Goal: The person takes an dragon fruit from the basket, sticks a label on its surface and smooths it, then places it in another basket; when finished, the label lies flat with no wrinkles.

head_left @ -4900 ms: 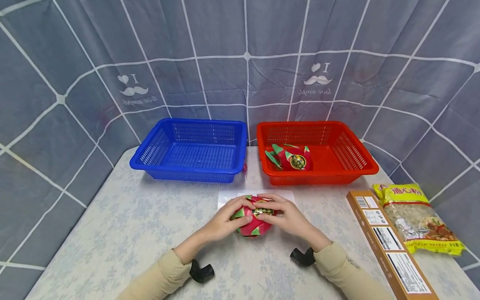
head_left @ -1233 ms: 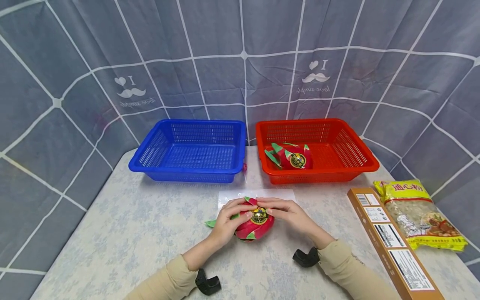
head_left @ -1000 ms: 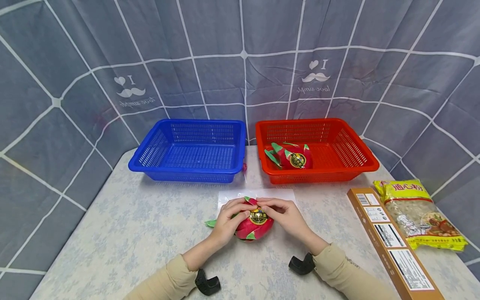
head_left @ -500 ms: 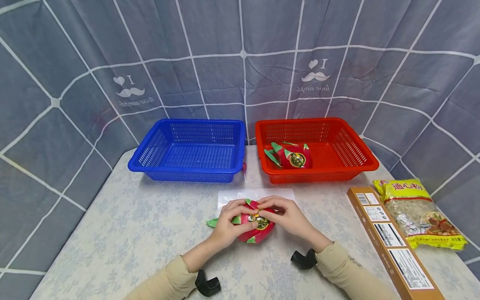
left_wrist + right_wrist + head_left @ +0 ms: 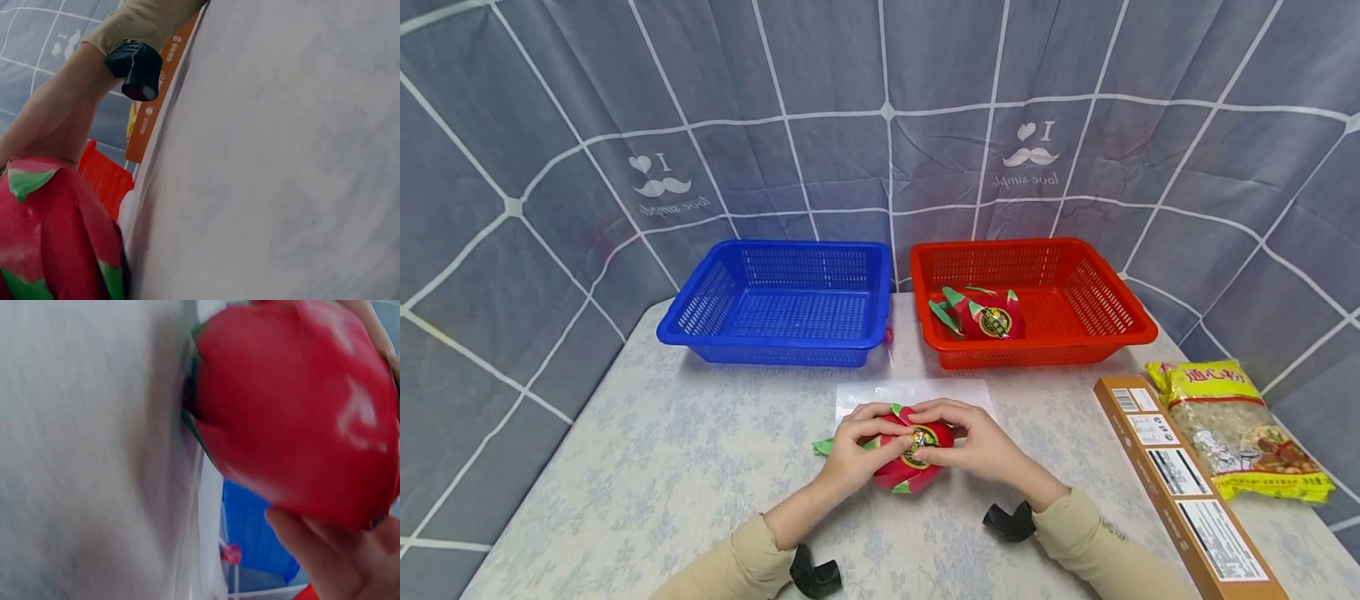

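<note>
In the head view, a red dragon fruit (image 5: pixel 898 477) with green-tipped scales and a round black-and-gold sticker (image 5: pixel 928 443) sits low over the table between both hands. My left hand (image 5: pixel 852 452) grips its left side, the thumb reaching the sticker. From the other side my right hand (image 5: pixel 981 443) holds it, fingers over the top and thumb at the sticker's lower edge. Parts of the fruit are hidden by the fingers. The left wrist view shows the fruit (image 5: pixel 53 234) close up; in the right wrist view, right-hand fingers (image 5: pixel 325 556) press against it.
A blue basket (image 5: pixel 775 342) stands back left. The red basket (image 5: pixel 1037 343) beside it holds another dragon fruit (image 5: pixel 1000 312). A white sheet (image 5: pixel 917 389) lies behind the hands, a small lollipop-like item (image 5: pixel 890 336) by the blue basket. Right: a long cardboard box (image 5: pixel 1183 492) and noodle-like food bag (image 5: pixel 1240 433).
The fruit has turned a little between the hands and come slightly nearer. Its green leaf end now shows at left, unlike several seconds ago. The right thumb has shifted onto the sticker's lower edge.
</note>
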A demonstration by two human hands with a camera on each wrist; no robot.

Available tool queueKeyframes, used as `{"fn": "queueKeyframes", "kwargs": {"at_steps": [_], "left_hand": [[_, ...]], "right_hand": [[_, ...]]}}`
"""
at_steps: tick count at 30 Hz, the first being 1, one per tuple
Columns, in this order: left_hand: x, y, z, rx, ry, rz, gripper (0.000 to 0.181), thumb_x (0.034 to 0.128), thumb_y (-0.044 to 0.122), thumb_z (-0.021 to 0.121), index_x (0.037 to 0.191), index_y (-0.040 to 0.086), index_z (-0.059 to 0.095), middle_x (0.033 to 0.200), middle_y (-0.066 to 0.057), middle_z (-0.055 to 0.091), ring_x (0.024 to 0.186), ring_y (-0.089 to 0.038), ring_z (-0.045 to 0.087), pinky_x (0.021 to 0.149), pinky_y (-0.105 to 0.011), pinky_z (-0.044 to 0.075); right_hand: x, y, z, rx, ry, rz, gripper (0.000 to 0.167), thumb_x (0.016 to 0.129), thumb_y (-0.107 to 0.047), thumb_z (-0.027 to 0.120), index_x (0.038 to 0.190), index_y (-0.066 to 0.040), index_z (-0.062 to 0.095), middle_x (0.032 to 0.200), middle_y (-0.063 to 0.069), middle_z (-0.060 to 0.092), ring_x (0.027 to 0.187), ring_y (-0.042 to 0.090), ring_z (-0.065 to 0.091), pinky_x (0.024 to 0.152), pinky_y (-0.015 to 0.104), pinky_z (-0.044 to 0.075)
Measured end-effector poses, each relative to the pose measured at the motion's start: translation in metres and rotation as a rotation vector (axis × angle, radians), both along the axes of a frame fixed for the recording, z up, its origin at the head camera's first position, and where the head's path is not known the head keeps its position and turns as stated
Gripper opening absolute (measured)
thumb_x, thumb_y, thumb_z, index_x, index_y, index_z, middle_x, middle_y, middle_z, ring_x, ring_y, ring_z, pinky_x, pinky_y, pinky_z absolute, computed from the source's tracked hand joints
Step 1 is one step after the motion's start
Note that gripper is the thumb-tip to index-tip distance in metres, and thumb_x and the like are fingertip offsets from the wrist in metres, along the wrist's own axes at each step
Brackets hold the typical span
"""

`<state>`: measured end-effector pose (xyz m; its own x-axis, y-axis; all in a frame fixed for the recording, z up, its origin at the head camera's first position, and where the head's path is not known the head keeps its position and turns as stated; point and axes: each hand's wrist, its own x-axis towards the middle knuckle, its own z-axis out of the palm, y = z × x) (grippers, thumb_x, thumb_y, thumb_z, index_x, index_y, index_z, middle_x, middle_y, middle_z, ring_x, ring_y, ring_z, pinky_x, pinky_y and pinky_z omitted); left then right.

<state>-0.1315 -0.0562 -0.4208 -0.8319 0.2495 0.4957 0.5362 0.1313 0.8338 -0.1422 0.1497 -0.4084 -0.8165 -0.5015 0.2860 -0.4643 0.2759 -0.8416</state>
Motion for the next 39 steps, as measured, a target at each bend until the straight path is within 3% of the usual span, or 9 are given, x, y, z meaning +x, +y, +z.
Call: {"fn": "queueKeyframes", "kwargs": {"at_steps": [3, 6, 10, 15, 23, 27, 32, 36, 39], "left_hand": [[0.007, 0.005, 0.013, 0.018, -0.009, 0.04, 0.011, 0.0693, -0.005, 0.077, 0.079, -0.005, 0.073, 0.098, -0.02, 0.065, 0.098, -0.033, 0.055, 0.08, -0.026, 0.047], [0.005, 0.006, 0.013, 0.011, -0.017, 0.04, 0.01, 0.0691, -0.005, 0.077, 0.078, -0.005, 0.073, 0.096, -0.02, 0.065, 0.096, -0.034, 0.055, 0.078, -0.025, 0.047], [-0.006, 0.0, 0.001, 0.009, -0.105, -0.087, 0.009, 0.0754, -0.005, 0.073, 0.084, -0.003, 0.072, 0.1, -0.016, 0.061, 0.098, -0.024, 0.053, 0.079, -0.025, 0.048], [-0.016, -0.01, -0.005, 0.03, -0.221, -0.248, 0.012, 0.0826, -0.001, 0.066, 0.093, -0.006, 0.07, 0.105, -0.014, 0.057, 0.105, -0.018, 0.047, 0.086, -0.026, 0.044], [-0.022, -0.018, -0.005, 0.02, -0.205, -0.386, 0.021, 0.0865, -0.001, 0.059, 0.104, -0.01, 0.065, 0.113, -0.02, 0.052, 0.11, -0.018, 0.044, 0.087, -0.023, 0.043], [-0.022, -0.019, -0.005, 0.017, -0.173, -0.392, 0.02, 0.0849, -0.002, 0.061, 0.102, -0.009, 0.066, 0.113, -0.019, 0.054, 0.111, -0.019, 0.045, 0.088, -0.024, 0.044], [-0.021, -0.018, -0.005, 0.027, -0.191, -0.349, 0.02, 0.0797, -0.002, 0.07, 0.1, -0.007, 0.069, 0.113, -0.016, 0.056, 0.108, -0.019, 0.049, 0.086, -0.027, 0.048], [-0.019, -0.016, -0.006, 0.017, -0.202, -0.296, 0.023, 0.0766, -0.001, 0.074, 0.099, -0.003, 0.07, 0.114, -0.014, 0.056, 0.107, -0.019, 0.05, 0.083, -0.029, 0.05], [-0.018, -0.015, -0.005, 0.0, -0.21, -0.282, 0.024, 0.0766, 0.001, 0.074, 0.1, -0.001, 0.07, 0.116, -0.013, 0.056, 0.109, -0.022, 0.049, 0.083, -0.029, 0.05]], "right_hand": [[0.005, -0.005, 0.002, 0.039, 0.056, -0.055, 0.039, 0.074, -0.031, 0.08, 0.109, -0.018, 0.068, 0.117, -0.005, 0.062, 0.109, 0.015, 0.057, 0.086, 0.03, 0.05], [0.003, -0.005, -0.001, 0.08, 0.113, -0.05, 0.041, 0.075, -0.039, 0.078, 0.11, -0.023, 0.066, 0.117, -0.008, 0.061, 0.109, 0.013, 0.057, 0.088, 0.03, 0.048], [0.0, 0.001, 0.001, 0.109, 0.126, 0.038, 0.044, 0.078, -0.036, 0.076, 0.116, -0.019, 0.064, 0.12, -0.006, 0.059, 0.11, 0.014, 0.055, 0.086, 0.03, 0.05], [-0.005, 0.011, 0.002, 0.09, 0.009, 0.163, 0.048, 0.081, -0.027, 0.075, 0.125, -0.012, 0.061, 0.129, 0.002, 0.053, 0.114, 0.018, 0.052, 0.081, 0.03, 0.052], [-0.011, 0.021, 0.002, 0.111, -0.04, 0.235, 0.04, 0.093, -0.016, 0.059, 0.132, -0.008, 0.055, 0.136, 0.009, 0.048, 0.124, 0.025, 0.043, 0.099, 0.036, 0.04], [-0.01, 0.019, 0.004, 0.162, -0.022, 0.206, 0.038, 0.097, -0.02, 0.053, 0.134, -0.014, 0.054, 0.137, 0.004, 0.047, 0.126, 0.022, 0.042, 0.102, 0.037, 0.038], [-0.002, 0.017, 0.009, 0.321, 0.041, 0.138, 0.052, 0.09, -0.043, 0.06, 0.138, -0.026, 0.049, 0.143, 0.004, 0.042, 0.125, 0.019, 0.046, 0.091, 0.033, 0.048], [0.002, 0.015, 0.011, 0.376, 0.096, 0.126, 0.069, 0.082, -0.051, 0.066, 0.141, -0.022, 0.045, 0.143, 0.008, 0.043, 0.117, 0.02, 0.053, 0.08, 0.027, 0.052], [0.001, 0.014, 0.009, 0.379, 0.162, 0.114, 0.068, 0.082, -0.051, 0.065, 0.14, -0.02, 0.047, 0.14, 0.005, 0.047, 0.116, 0.019, 0.054, 0.084, 0.028, 0.051]]}}
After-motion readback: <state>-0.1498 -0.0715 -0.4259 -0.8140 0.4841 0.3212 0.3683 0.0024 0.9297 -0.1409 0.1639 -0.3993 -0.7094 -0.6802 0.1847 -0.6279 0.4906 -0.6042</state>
